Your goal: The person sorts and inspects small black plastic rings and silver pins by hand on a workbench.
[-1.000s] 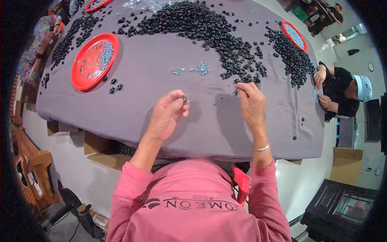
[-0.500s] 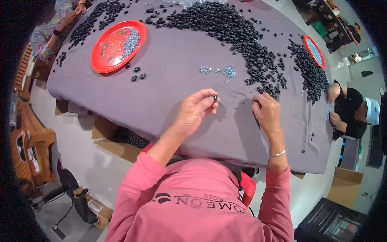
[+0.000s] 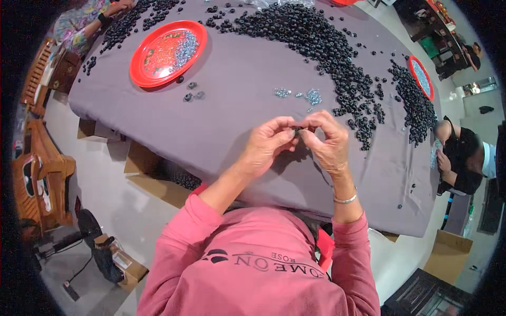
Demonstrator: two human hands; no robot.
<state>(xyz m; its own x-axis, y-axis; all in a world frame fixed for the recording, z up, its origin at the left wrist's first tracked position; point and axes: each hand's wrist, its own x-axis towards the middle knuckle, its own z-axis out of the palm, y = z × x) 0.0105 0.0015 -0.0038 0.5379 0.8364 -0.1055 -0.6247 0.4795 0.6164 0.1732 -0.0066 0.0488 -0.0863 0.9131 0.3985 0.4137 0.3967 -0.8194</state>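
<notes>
The left hand (image 3: 266, 145) and the right hand (image 3: 327, 139) are brought together above the near part of the grey tabletop (image 3: 237, 79). A small black ring (image 3: 298, 128) is pinched between the fingertips of both hands; each grip is pressed together on it, though the piece is mostly hidden and may be more than one part. A long heap of black rings (image 3: 327, 47) is spread at the far right. A few silver bits (image 3: 311, 96) are seen just beyond the hands. A red plate (image 3: 145, 71) is set at the far left.
</notes>
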